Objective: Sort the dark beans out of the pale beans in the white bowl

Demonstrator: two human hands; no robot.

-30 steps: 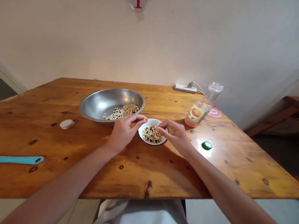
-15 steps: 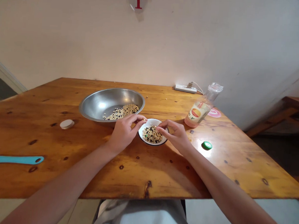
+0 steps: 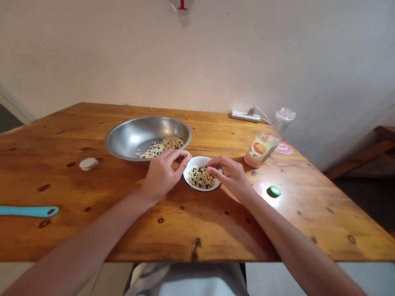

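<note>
Between thumb and forefinger, my left hand [image 3: 165,170] pinches a pale round bean [image 3: 188,156] at the left rim of a small white bowl [image 3: 187,171] with a dark edge. Inside the bowl lie mixed pale and black beans [image 3: 200,178] with a small green piece among them. My right hand [image 3: 231,176] reaches over the bowl's right rim, its thumb and forefinger together above the beans. Something small and dark shows at those fingertips, too small to name. Just behind my left hand stands a large steel basin [image 3: 128,137] with more pale and black beans on its right side.
A clear bottle [image 3: 262,144] with a label stands back right, near a green cap [image 3: 274,191] and a pink disc [image 3: 284,147]. By the wall lies a power strip [image 3: 245,117]. To the left are a white lid [image 3: 88,164] and a blue handle [image 3: 22,211].
My left hand has shifted slightly left, away from the bowl, with the bean still between its fingertips. My right hand stays almost in place.
</note>
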